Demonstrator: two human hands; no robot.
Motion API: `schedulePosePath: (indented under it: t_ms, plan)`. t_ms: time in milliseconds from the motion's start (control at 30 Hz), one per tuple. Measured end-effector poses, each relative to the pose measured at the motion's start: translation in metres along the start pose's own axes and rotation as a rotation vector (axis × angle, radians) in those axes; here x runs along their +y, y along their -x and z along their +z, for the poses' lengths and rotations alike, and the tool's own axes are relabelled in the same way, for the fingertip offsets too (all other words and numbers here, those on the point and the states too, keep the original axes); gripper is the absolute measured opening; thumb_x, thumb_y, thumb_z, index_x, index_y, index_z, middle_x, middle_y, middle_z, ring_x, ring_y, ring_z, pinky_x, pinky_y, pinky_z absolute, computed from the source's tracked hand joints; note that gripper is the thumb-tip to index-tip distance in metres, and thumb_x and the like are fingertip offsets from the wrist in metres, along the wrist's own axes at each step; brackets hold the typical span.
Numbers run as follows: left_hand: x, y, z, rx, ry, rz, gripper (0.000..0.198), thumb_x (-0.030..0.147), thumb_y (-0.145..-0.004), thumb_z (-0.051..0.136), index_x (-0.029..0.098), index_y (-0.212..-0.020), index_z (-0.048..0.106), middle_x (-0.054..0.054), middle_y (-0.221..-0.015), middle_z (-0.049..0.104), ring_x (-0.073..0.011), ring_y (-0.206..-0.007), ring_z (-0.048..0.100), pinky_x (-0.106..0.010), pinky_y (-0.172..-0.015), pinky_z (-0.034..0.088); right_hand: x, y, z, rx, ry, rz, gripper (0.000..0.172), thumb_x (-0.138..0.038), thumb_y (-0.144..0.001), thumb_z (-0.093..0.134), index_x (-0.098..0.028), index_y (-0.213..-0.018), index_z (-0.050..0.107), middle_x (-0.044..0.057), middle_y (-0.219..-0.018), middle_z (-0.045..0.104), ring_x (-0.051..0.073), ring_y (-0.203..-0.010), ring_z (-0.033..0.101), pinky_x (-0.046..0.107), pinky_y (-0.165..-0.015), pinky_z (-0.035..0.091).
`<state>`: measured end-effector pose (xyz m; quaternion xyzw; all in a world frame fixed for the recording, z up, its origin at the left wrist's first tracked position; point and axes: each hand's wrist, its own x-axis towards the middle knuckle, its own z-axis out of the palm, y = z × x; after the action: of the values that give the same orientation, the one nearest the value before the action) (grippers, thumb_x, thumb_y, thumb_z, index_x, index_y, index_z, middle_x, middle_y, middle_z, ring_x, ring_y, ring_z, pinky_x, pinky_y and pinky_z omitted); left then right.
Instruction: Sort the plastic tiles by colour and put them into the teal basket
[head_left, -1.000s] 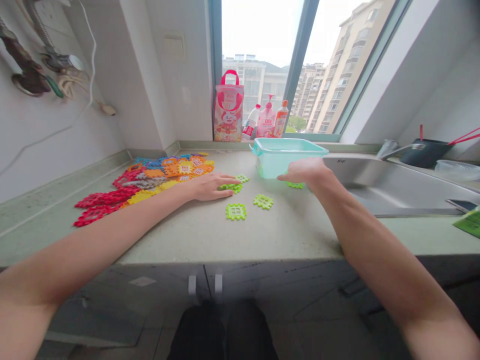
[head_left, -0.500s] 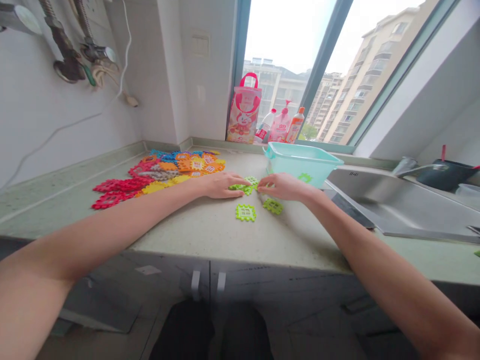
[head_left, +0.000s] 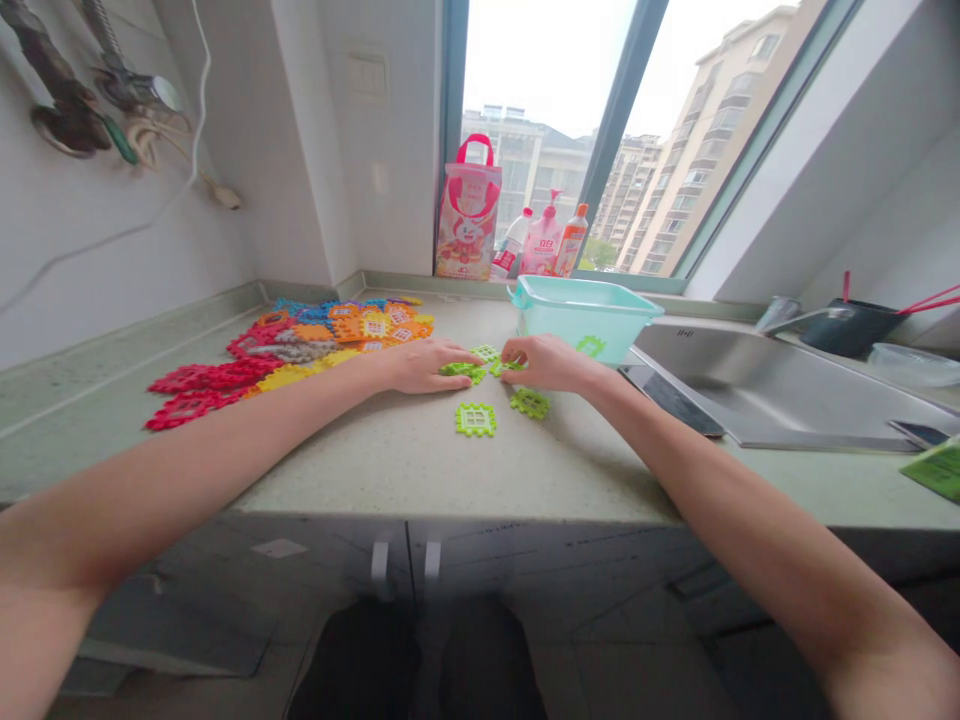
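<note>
My left hand point(head_left: 424, 366) rests on the counter with its fingers stretched out over a few light-green interlocking building blocks point(head_left: 463, 373), thumb apart. Facing it, my right hand point(head_left: 551, 362) has its fingertips bent down and closed on another green building block point(head_left: 508, 367), partly hidden by the fingers. Nearer to me, a loose green block with a window grid point(head_left: 476, 419) lies flat. A second loose green block point(head_left: 530, 403) sits just below my right hand.
Red blocks point(head_left: 196, 390), yellow, orange, grey and blue ones are heaped at the left. A turquoise basket point(head_left: 585, 295) stands behind my right hand, green showing through its side. Further right are a dark flat object point(head_left: 670, 402) and a steel sink point(head_left: 780, 385). Bottles point(head_left: 541, 245) line the windowsill.
My right hand's fingertips have closed on a green block by the pile and tilted downward. The left hand stays over the green blocks. The whole view has shifted slightly.
</note>
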<state>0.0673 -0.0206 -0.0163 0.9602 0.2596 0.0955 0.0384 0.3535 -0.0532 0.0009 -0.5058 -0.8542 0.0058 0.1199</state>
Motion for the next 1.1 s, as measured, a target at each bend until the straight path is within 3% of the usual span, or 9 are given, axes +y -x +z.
schedulePosePath:
  t_ms: [167, 300, 533, 733, 867, 1100]
  plan:
    - [-0.001, 0.000, 0.001, 0.004, -0.008, 0.006, 0.057, 0.059, -0.111, 0.054, 0.029, -0.160, 0.062, -0.011, -0.152, 0.072, -0.0284, -0.137, 0.068, -0.039, -0.119, 0.050, -0.009, 0.000, 0.004, 0.187, -0.156, -0.046, 0.027, -0.036, -0.098, 0.076, -0.023, -0.121, 0.080, 0.008, -0.115, 0.086, 0.026, -0.106, 0.081, 0.037, -0.092, 0.059]
    - [0.000, 0.000, 0.001, 0.027, -0.026, -0.102, 0.074, 0.066, -0.105, 0.058, 0.019, -0.163, 0.052, -0.017, -0.156, 0.068, -0.0319, -0.140, 0.067, -0.041, -0.118, 0.050, -0.016, -0.001, 0.016, 0.103, -0.252, -0.158, 0.030, -0.033, -0.099, 0.077, -0.022, -0.127, 0.080, 0.008, -0.121, 0.085, 0.024, -0.110, 0.080, 0.035, -0.092, 0.059]
    - [-0.001, 0.001, -0.001, 0.008, -0.128, -0.267, 0.083, 0.087, -0.097, 0.054, 0.019, -0.143, 0.066, -0.018, -0.146, 0.072, -0.0367, -0.132, 0.068, -0.044, -0.109, 0.053, -0.013, -0.002, 0.023, 0.036, -0.242, -0.161, 0.032, -0.035, -0.099, 0.079, -0.023, -0.128, 0.080, 0.008, -0.121, 0.084, 0.025, -0.110, 0.078, 0.034, -0.088, 0.059]
    - [-0.025, 0.006, -0.007, -0.018, -0.084, -0.142, 0.076, 0.077, -0.097, 0.060, 0.020, -0.148, 0.064, -0.016, -0.142, 0.074, -0.0328, -0.126, 0.070, -0.040, -0.106, 0.052, -0.013, -0.002, 0.020, 0.040, -0.209, -0.143, 0.032, -0.028, -0.094, 0.080, -0.023, -0.126, 0.080, 0.006, -0.115, 0.084, 0.024, -0.105, 0.078, 0.033, -0.087, 0.057]
    - [-0.037, 0.011, -0.009, 0.009, -0.049, -0.096, 0.059, 0.060, -0.098, 0.063, 0.018, -0.139, 0.068, -0.014, -0.136, 0.076, -0.0302, -0.122, 0.071, -0.038, -0.106, 0.052, -0.012, -0.001, 0.020, 0.069, -0.195, -0.136, 0.031, -0.026, -0.094, 0.078, -0.024, -0.125, 0.081, 0.007, -0.115, 0.085, 0.025, -0.108, 0.078, 0.034, -0.089, 0.058]
    - [-0.018, 0.002, -0.004, 0.093, 0.031, -0.049, 0.057, 0.070, -0.097, 0.072, 0.024, -0.131, 0.074, -0.010, -0.133, 0.077, -0.0288, -0.120, 0.071, -0.037, -0.106, 0.053, -0.020, 0.001, 0.013, 0.253, -0.328, -0.199, 0.030, -0.035, -0.098, 0.076, -0.023, -0.125, 0.079, 0.008, -0.126, 0.084, 0.025, -0.110, 0.080, 0.039, -0.095, 0.062]
